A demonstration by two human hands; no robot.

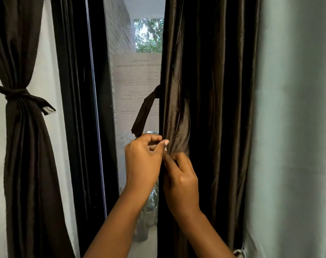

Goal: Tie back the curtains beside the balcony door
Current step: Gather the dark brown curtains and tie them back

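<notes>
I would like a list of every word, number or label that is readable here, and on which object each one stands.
Paper notice on the door glass: several lines of print, seen mirrored from the back and too faint and blurred to read.
White tag at the end of the left curtain's tie-back: no readable text.
Nothing else shows writing; no text can be quoted.

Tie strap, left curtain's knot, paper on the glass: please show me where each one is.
tie strap (144, 112), head view, middle of the hanging band
left curtain's knot (16, 94), head view, the wrapped waist
paper (134, 81), head view, its printed middle
</notes>
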